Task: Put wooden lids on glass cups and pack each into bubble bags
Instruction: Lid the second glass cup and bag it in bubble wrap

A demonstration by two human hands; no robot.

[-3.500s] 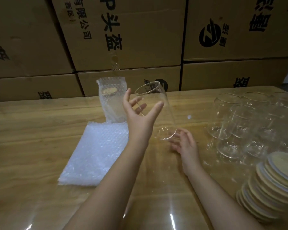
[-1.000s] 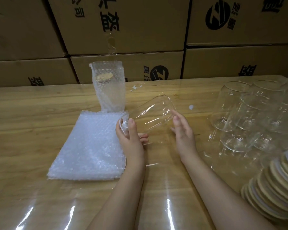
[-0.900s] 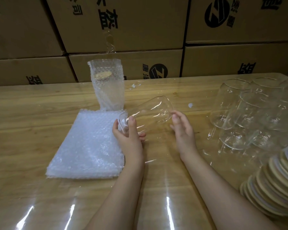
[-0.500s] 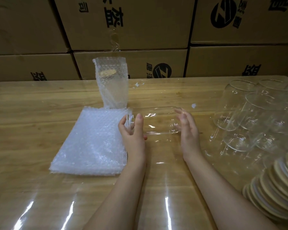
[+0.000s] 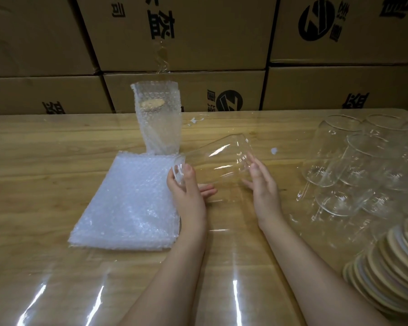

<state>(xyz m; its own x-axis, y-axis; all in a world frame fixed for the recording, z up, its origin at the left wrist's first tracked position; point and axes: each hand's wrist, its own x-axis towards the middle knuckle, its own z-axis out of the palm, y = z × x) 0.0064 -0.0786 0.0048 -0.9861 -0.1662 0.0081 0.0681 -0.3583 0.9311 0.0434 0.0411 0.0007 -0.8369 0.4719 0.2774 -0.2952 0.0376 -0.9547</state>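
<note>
A clear glass cup [image 5: 218,156] lies nearly sideways above the table between my two hands, its mouth end raised to the right. My left hand [image 5: 186,191] grips its base end, thumb curled over the glass. With straight fingers my right hand [image 5: 260,180] touches the mouth end. A stack of flat bubble bags [image 5: 130,201] lies just left of my left hand. Behind it stands a packed cup in a bubble bag [image 5: 157,123], a wooden lid showing inside. Wooden lids [image 5: 391,267] are fanned at the right edge.
Several empty glass cups [image 5: 353,161] stand clustered at the right of the wooden table [image 5: 45,161], which is covered by a glossy clear sheet. Stacked cardboard boxes [image 5: 198,38] wall off the far edge.
The cup was held upright in the air, then turned onto its side and lowered between my hands. In the last half second its mouth end tipped up again to the right.
</note>
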